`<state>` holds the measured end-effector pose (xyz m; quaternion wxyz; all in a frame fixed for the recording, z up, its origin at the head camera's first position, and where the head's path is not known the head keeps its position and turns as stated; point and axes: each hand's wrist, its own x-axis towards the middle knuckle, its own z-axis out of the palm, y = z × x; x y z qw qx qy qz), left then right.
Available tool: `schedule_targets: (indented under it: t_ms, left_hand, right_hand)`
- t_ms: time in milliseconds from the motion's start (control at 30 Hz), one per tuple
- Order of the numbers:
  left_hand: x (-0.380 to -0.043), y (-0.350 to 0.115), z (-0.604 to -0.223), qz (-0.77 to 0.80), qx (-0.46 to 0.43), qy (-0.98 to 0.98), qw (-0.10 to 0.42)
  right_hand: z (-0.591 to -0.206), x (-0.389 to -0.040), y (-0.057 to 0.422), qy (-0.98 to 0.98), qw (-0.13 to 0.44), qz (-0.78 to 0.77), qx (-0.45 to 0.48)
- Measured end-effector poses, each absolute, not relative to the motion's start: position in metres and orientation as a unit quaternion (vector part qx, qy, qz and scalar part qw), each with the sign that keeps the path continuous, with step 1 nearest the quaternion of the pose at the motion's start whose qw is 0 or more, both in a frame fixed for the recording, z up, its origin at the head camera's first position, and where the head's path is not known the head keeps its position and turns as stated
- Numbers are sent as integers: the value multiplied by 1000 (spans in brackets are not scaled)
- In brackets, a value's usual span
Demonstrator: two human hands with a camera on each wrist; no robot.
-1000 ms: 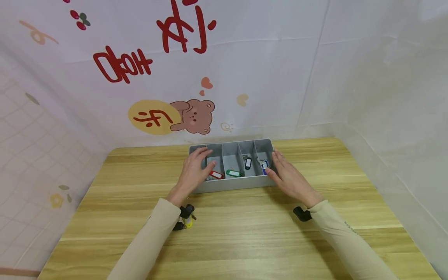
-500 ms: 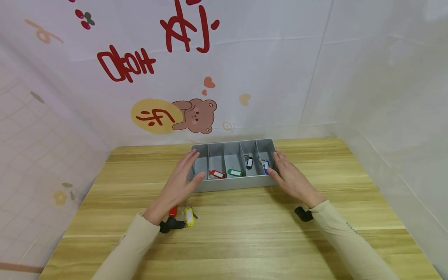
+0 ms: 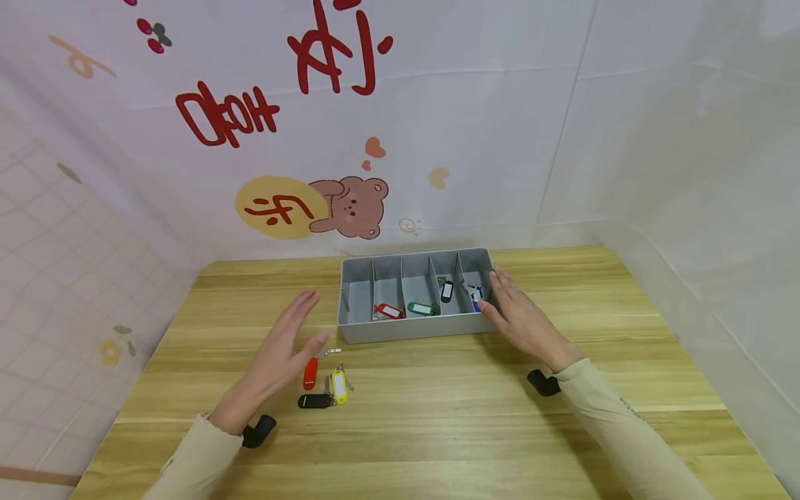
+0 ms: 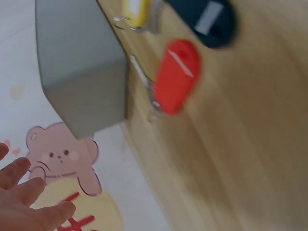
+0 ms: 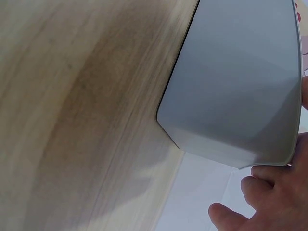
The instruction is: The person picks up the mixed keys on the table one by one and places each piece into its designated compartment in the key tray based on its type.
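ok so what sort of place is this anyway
Probably an indoor tabletop workspace, perhaps screened off: creased white sheeting printed with a brown cartoon bear stands behind a yellowish wood-grain table, where a grey rectangular five-compartment tray holds coloured plastic key tags.

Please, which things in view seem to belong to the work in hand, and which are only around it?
Seemingly part of the work:
grey divided box
inside it: red tag, green tag, black tag, blue-and-white tag
near the left hand: loose red tag, loose yellow tag, loose black tag

Only around it:
wooden table
bear-printed wall sheet
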<state>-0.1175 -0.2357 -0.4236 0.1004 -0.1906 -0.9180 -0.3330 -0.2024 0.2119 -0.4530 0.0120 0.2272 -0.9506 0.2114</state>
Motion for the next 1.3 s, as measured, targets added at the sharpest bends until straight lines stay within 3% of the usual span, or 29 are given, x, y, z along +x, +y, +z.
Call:
schedule_targets:
  t_ms: [600, 1300]
  left_hand:
    - [-107, -269, -445, -377, -135, -914, 65]
    - [-118, -273, -462, -389, -74, -917, -42]
  right_hand:
    - [-450, -200, 211, -951, 8, 211, 228]
    - [-450, -201, 211, -950, 9, 212, 228]
